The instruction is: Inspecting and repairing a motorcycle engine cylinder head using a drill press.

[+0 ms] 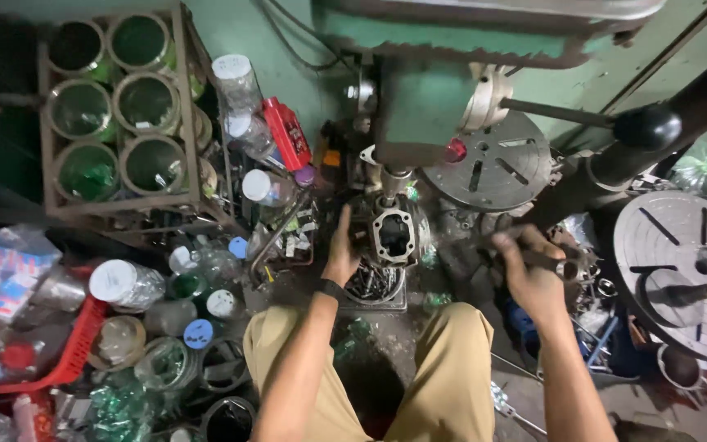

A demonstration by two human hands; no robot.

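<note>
A grey metal engine casing (394, 236) with an oval opening sits under the spindle of a green drill press (419, 98). My left hand (341, 250) lies flat against the casing's left side, holding it steady. My right hand (533, 274) is closed around a dark metal lever handle (562, 266) to the right of the casing. A tin of metal shavings and small parts (374, 285) rests just below the casing. My knees in tan trousers (443, 360) fill the bottom centre.
A rack of round jars (116, 115) stands at the upper left. Plastic bottles (235, 82) and lidded jars (124, 282) crowd the left. A red basket (75, 348) sits lower left. Round slotted metal plates (493, 164) (681, 254) lie right, beside a ball-ended lever (646, 127).
</note>
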